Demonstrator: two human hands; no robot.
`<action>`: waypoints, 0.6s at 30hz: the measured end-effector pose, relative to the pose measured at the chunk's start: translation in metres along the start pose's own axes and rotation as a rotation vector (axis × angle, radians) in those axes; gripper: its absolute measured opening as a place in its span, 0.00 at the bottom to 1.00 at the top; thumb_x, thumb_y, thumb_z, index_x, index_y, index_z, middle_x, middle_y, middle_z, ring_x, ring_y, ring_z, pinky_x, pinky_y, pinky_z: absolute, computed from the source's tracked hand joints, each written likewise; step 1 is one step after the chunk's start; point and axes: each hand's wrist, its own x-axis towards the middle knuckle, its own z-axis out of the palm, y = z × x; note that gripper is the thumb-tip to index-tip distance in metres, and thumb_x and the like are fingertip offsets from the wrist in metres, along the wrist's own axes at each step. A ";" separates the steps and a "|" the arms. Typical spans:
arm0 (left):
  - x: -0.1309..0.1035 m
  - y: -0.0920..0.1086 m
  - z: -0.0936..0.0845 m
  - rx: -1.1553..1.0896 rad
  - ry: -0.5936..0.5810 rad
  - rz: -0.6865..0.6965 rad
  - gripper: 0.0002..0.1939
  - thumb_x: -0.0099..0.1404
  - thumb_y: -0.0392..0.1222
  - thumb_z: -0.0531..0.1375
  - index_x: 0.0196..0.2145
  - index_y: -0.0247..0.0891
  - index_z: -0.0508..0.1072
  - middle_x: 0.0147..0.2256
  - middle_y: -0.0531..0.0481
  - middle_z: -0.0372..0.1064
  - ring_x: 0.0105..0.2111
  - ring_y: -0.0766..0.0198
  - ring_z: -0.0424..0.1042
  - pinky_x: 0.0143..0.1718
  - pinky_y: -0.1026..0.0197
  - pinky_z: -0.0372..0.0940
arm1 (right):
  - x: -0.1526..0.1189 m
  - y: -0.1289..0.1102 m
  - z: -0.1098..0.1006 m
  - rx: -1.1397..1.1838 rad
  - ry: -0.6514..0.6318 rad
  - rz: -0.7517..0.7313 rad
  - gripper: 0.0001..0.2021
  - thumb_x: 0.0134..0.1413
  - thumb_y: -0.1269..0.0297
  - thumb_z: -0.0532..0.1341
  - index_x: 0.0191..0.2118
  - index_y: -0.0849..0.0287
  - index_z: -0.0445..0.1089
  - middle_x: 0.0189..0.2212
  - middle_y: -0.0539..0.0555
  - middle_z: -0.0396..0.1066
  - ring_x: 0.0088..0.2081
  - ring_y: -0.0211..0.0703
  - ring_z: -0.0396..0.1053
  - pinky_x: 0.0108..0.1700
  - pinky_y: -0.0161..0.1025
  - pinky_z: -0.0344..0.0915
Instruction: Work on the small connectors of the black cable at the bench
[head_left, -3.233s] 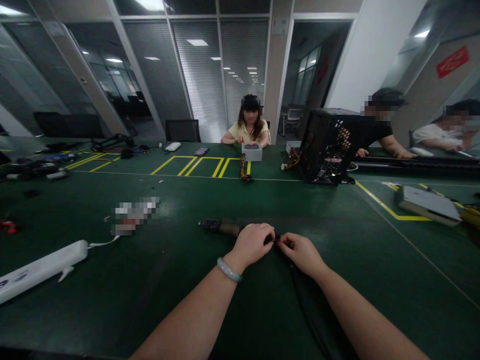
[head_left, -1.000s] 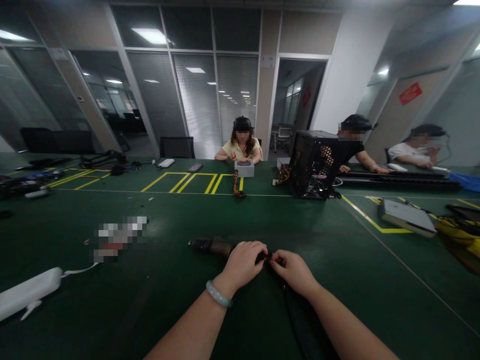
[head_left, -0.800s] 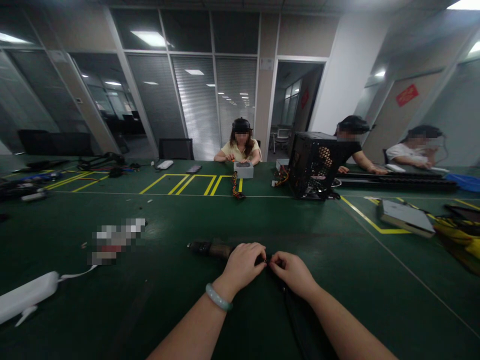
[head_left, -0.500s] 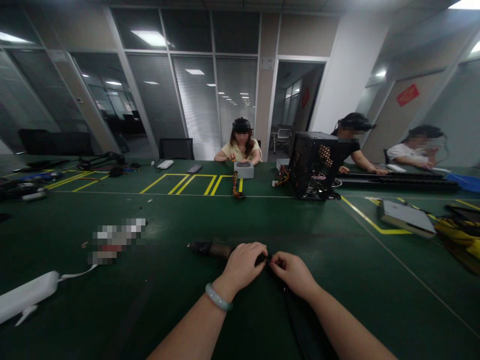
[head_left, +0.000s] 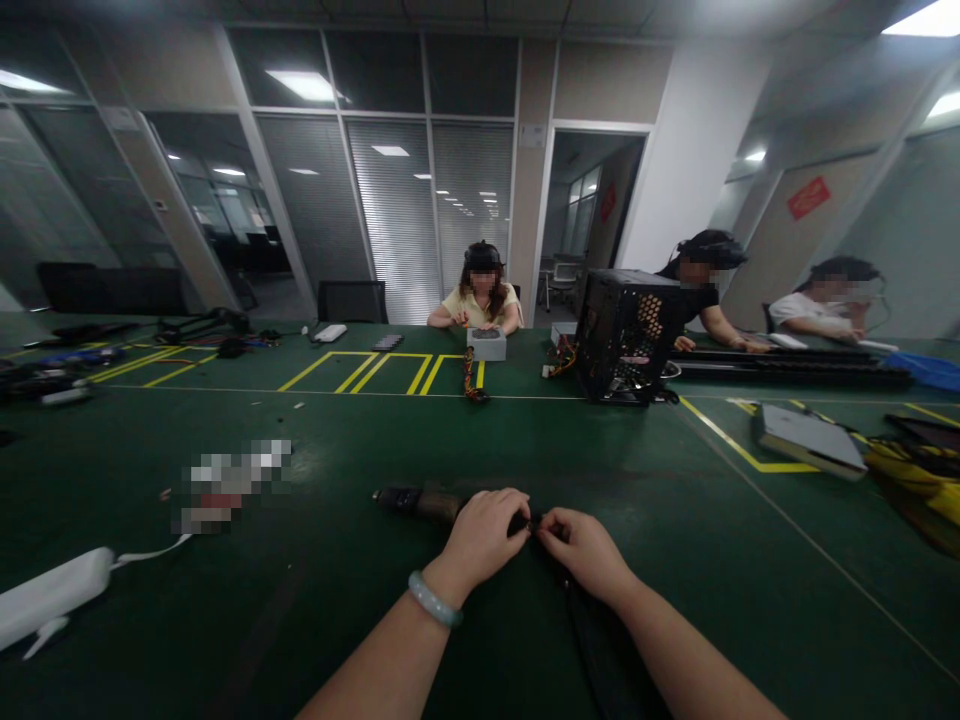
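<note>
A dark tool with a brownish body (head_left: 435,503) lies on the green table, its narrow tip pointing left. My left hand (head_left: 486,530) is wrapped over the tool's right end, with a pale bangle on the wrist. Close beside it, my right hand (head_left: 585,545) pinches something small and dark at that same end; the fingertips of both hands nearly meet. Below the right hand a dark strip or cable (head_left: 589,640) runs toward the table's near edge. What exactly the right fingers hold is too small to make out.
On the green table (head_left: 360,430), a black computer case (head_left: 626,335) stands beyond my hands. A person handles a grey box (head_left: 486,345) with wires opposite. Two more people sit at the right. A silver box (head_left: 810,440) lies right; a white device (head_left: 56,595) lies left.
The view has shifted very slightly. Both hands remain at the tool's right end, with only a tiny movement of the fingers.
</note>
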 end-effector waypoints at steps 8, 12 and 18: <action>0.000 0.002 -0.002 0.009 -0.002 -0.006 0.04 0.63 0.37 0.60 0.37 0.41 0.70 0.45 0.52 0.71 0.46 0.58 0.68 0.50 0.55 0.58 | 0.002 0.005 0.003 0.034 -0.015 0.006 0.06 0.56 0.64 0.58 0.32 0.56 0.72 0.28 0.48 0.73 0.31 0.40 0.69 0.32 0.32 0.58; 0.000 0.002 -0.003 -0.010 -0.018 -0.012 0.04 0.63 0.37 0.61 0.37 0.42 0.70 0.44 0.54 0.71 0.46 0.60 0.68 0.50 0.56 0.57 | 0.002 0.005 0.003 0.048 -0.023 0.000 0.06 0.56 0.64 0.58 0.32 0.56 0.72 0.28 0.48 0.73 0.31 0.39 0.69 0.32 0.32 0.57; 0.002 -0.001 -0.001 -0.023 -0.022 -0.011 0.03 0.63 0.37 0.61 0.36 0.43 0.71 0.41 0.56 0.72 0.43 0.61 0.68 0.46 0.57 0.57 | 0.004 0.005 0.004 0.034 0.001 0.013 0.05 0.55 0.65 0.59 0.31 0.56 0.72 0.28 0.47 0.73 0.31 0.39 0.69 0.32 0.31 0.58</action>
